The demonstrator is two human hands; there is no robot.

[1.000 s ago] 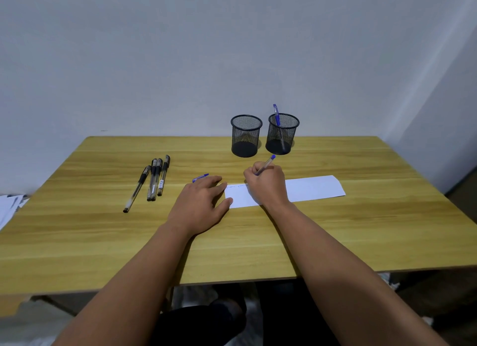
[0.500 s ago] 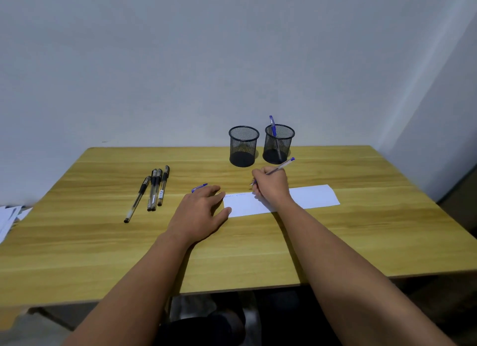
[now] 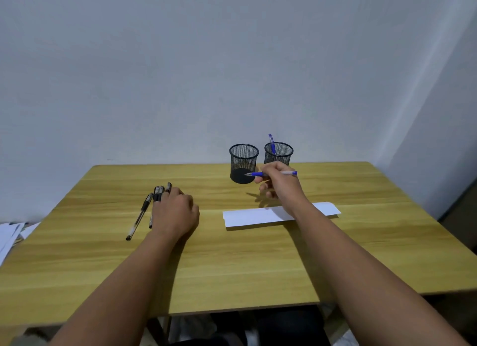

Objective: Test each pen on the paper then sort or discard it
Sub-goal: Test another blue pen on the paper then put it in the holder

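I'm looking down on the wooden table point(image 3: 232, 263), which runs back to the wall. On it, right of centre, the strip of white paper point(image 3: 258, 216) lies flat, its right end curling up a little. My right forearm crosses over the paper, and the right hand point(image 3: 280, 184) is raised above the table just beyond it, fingers pinching the blue pen point(image 3: 271, 174). The pen lies nearly level, its tip pointing left in front of the left cup point(image 3: 243, 163), its capped end sticking out to the right. I can't tell if the tip touches the cup. Just right of that cup stands the right cup point(image 3: 279, 153), both black mesh, near the back edge. One blue pen in the cup point(image 3: 271, 143) stands in the right one. Over on the left, my left hand point(image 3: 175, 211) rests on the row of black pens point(image 3: 140, 216), fingers curved down over them. Whether it is actually clamping one I can't tell. White sheets point(image 3: 10, 234) poke in at the far left edge.
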